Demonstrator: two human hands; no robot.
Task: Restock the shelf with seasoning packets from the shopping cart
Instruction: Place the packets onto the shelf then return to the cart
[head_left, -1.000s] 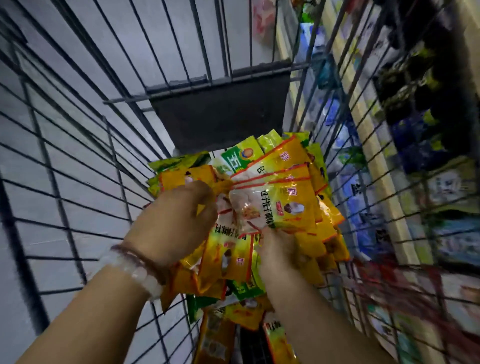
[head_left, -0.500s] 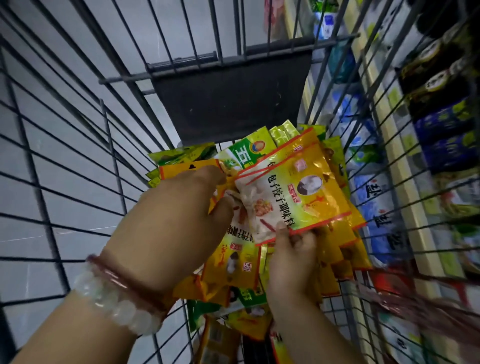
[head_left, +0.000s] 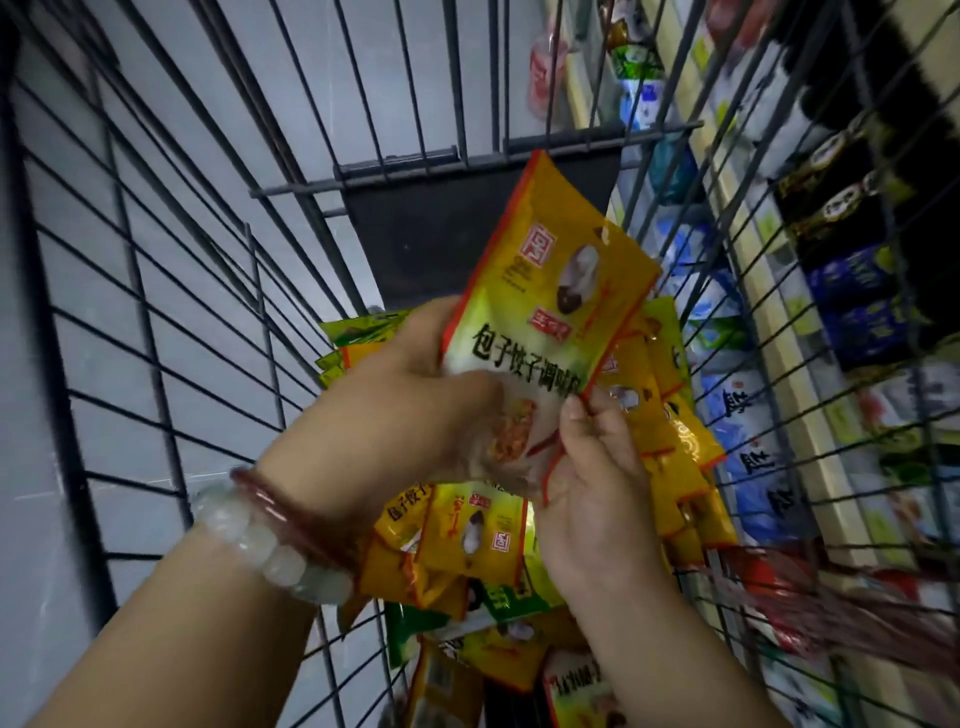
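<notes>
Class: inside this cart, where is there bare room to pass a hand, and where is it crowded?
Free: the cart's left side, between its left wire wall and the packet pile, and above the pile before the dark end panel. Crowded: the centre and right, where both hands hold the lifted packet.

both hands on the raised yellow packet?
Yes: the left hand grips its left edge and the right hand pinches its lower right edge of the yellow packet.

Both forearms reach forward, bare. The left hand (head_left: 395, 405) curls its fingers around something held upright; the right hand (head_left: 597, 467) pinches it with thumb raised.
</notes>
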